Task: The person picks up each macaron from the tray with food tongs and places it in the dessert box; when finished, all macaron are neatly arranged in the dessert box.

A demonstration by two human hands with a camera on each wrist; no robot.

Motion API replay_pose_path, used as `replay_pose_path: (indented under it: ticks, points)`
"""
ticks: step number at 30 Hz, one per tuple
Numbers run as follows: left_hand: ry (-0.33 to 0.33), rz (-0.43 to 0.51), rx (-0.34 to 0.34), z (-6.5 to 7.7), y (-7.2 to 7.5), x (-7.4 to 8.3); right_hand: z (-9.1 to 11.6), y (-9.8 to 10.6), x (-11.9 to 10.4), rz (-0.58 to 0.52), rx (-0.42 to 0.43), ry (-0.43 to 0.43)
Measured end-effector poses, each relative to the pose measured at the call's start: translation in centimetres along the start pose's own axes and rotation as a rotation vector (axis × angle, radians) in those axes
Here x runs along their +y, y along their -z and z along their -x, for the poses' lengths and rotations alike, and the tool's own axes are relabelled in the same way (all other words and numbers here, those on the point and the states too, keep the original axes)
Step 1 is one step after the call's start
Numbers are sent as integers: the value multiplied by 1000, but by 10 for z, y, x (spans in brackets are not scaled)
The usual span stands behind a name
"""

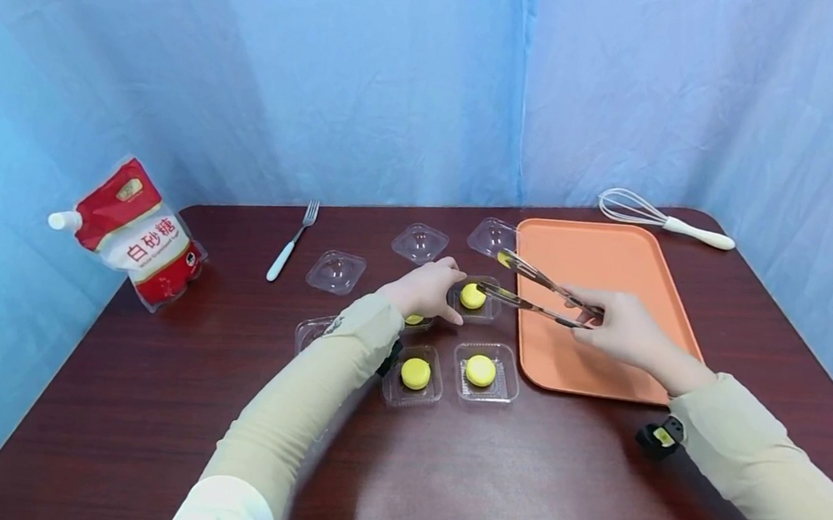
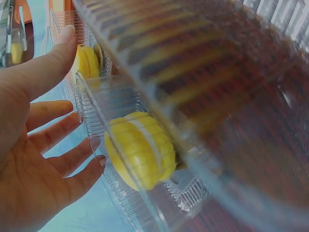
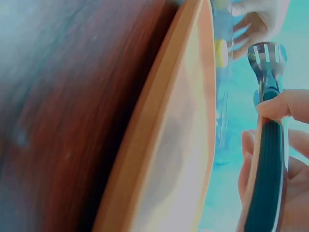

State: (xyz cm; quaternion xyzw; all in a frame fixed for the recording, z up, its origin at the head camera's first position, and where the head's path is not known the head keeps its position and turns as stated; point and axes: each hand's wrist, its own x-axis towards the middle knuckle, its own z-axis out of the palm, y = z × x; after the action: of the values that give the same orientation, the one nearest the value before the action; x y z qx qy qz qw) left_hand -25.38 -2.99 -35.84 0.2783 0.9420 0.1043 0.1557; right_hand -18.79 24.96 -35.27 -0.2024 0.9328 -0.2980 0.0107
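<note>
My right hand [image 1: 617, 325] grips metal tongs [image 1: 533, 305] by their dark handle, seen close up in the right wrist view. The tong arms stand spread with nothing between them; one tip overlaps a yellow macaron [image 1: 472, 296] in its clear plastic box. At that box's left side is my left hand [image 1: 425, 288], thumb and fingers spread apart. In the left wrist view, its fingertips [image 2: 99, 162] lie right at the clear box wall, near another macaron [image 2: 140, 151]. Two more boxed macarons [image 1: 416, 374] [image 1: 481, 371] sit nearer; another behind my left wrist is partly hidden.
An orange tray [image 1: 598, 248] lies on the right, with a whisk [image 1: 679, 227] behind it. Clear lids [image 1: 420, 244] lie along the back, one partly under my left sleeve. A fork [image 1: 290, 248] and a red-and-white sugar pouch [image 1: 143, 238] are to the left.
</note>
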Motion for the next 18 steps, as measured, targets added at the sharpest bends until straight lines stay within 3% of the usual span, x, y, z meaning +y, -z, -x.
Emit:
replay_pose_path:
  ticks: [8, 15, 18]
  points:
    - [-7, -4, 7, 1, 0, -1, 15, 18, 14, -24, -24, -37]
    - [-9, 3, 4, 2, 1, 0, 31, 37, 35, 10, 41, -121]
    - [-5, 3, 4, 2, 1, 1, 39, 45, 47, -32, 56, -163]
